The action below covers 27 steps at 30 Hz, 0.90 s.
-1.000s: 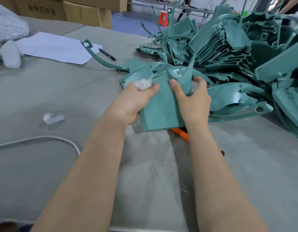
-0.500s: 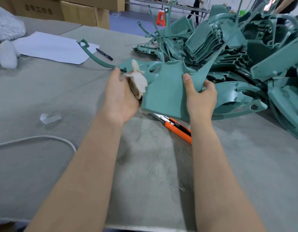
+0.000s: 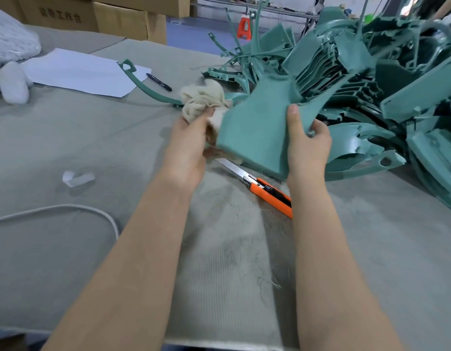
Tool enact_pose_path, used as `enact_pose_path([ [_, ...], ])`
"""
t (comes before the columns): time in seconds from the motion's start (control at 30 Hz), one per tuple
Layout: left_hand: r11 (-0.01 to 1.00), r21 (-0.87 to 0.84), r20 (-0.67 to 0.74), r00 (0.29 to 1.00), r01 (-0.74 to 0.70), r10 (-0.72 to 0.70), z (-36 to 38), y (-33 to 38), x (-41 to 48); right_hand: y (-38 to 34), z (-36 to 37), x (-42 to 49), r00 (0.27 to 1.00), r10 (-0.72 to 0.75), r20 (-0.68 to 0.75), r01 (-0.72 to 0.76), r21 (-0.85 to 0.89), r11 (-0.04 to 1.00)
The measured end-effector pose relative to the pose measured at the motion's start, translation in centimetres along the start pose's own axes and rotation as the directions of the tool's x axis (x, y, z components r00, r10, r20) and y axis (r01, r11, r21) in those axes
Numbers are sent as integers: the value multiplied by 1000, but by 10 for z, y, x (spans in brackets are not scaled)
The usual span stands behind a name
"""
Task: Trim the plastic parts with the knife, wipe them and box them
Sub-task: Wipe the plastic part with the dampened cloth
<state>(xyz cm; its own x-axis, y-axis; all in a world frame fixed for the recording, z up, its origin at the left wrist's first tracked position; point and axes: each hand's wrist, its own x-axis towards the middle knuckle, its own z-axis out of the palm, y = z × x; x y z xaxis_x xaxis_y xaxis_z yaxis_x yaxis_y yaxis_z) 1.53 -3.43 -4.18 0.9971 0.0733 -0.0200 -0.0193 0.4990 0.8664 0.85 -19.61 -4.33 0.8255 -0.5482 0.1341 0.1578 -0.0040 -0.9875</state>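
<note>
The grey felt-covered surface (image 3: 67,249) stretches out under my arms, and on its far right sits a big heap of teal plastic parts (image 3: 371,79), piled loosely and overlapping one another. Behind it, at the back left, stand cardboard boxes (image 3: 118,19). I am holding one teal plastic part (image 3: 257,127) tilted up off the surface, between me and the heap; it is a flat, flared panel, wider at the lower end. My right hand (image 3: 308,145) is closed on its right edge, thumb lying flat on the near face and fingers wrapped behind. My left hand (image 3: 191,145) is closed around a crumpled beige cloth (image 3: 201,100), which is pressed against the left edge of the part. A sheet of white paper (image 3: 80,72) lies at the far left with a black pen (image 3: 159,82) just beside its right corner. A white cable (image 3: 67,211) curves across the surface on my left. The orange utility knife (image 3: 265,188) lies on the surface just below the held part, blade extended and pointing away to the left. A small scrap of white tape (image 3: 78,178) rests left of my left wrist.
</note>
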Motion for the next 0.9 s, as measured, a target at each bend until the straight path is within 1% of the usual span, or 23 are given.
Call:
enact_pose_path([
  [0.1,987,-64,211,968,149,-133,5,5,-7,6,2,-2,997,-80,-18,76,-142,987],
  [0.17,955,-201,353,926,217,-136,-3,10,-8,7,-1,0,992,-101,-77,87,-160,983],
  [0.2,930,-266,401,907,251,-130,-8,13,-8,8,-3,1,990,-97,-99,82,-151,985],
  [0.23,919,-292,416,900,266,-129,-12,16,-7,7,-3,1,989,-88,-117,70,-147,987],
  [0.27,932,-265,388,913,245,-130,-14,16,-6,7,-4,1,988,-79,-130,60,-143,988],
  [0.3,966,-179,332,936,184,-117,-12,13,-5,6,-3,1,988,-75,-136,56,-138,989],
  [0.33,996,-8,272,959,83,-78,-10,10,-6,7,-2,1,988,-82,-129,65,-131,989],
  [0.37,974,224,195,981,-40,-5,-5,5,-7,7,-1,0,988,-100,-118,84,-134,987],
  [0.4,892,427,150,985,-145,89,-2,-2,-7,7,0,-1,986,-122,-114,104,-150,983],
  [0.43,805,552,167,975,-217,148,0,-7,-7,6,0,-1,982,-143,-121,122,-166,978],
  [0.47,752,608,224,964,-255,146,-1,-13,-5,4,-1,-1,978,-160,-134,137,-168,976],
  [0.5,755,604,295,952,-254,85,-2,-15,-5,3,-3,-2,972,-174,-156,150,-156,976],
  [0.53,768,599,335,942,-225,15,-3,-17,-5,1,-4,-2,966,-186,-178,162,-141,977],
  [0.57,766,608,344,939,-209,-16,-3,-17,-6,0,-5,-2,961,-196,-196,173,-130,976],
  [0.6,735,637,324,946,-233,19,-1,-17,-5,0,-5,-3,958,-206,-202,184,-123,975],
  [0.63,679,682,286,954,-272,95,2,-16,-4,-1,-4,-5,957,-217,-194,196,-119,973],
  [0.7,567,760,176,941,-317,289,8,-17,-4,-1,2,-8,958,-240,-154,222,-124,967],
  [0.73,571,763,109,931,-303,349,9,-18,-3,-1,5,-10,959,-251,-134,234,-132,963],
  [0.77,623,734,32,931,-269,364,10,-18,-3,-2,7,-11,957,-264,-119,247,-145,958],
  [0.8,714,663,-41,941,-225,335,10,-18,-2,-4,8,-11,956,-273,-110,254,-161,954],
  [0.83,834,521,-97,959,-179,266,10,-17,-2,-5,9,-11,955,-273,-114,252,-171,953],
  [0.87,942,315,-121,979,-116,161,11,-16,-2,-5,8,-9,956,-259,-134,236,-167,957],
  [0.9,994,100,-87,995,-35,43,12,-15,-3,-4,6,-6,958,-229,-170,206,-146,968],
])
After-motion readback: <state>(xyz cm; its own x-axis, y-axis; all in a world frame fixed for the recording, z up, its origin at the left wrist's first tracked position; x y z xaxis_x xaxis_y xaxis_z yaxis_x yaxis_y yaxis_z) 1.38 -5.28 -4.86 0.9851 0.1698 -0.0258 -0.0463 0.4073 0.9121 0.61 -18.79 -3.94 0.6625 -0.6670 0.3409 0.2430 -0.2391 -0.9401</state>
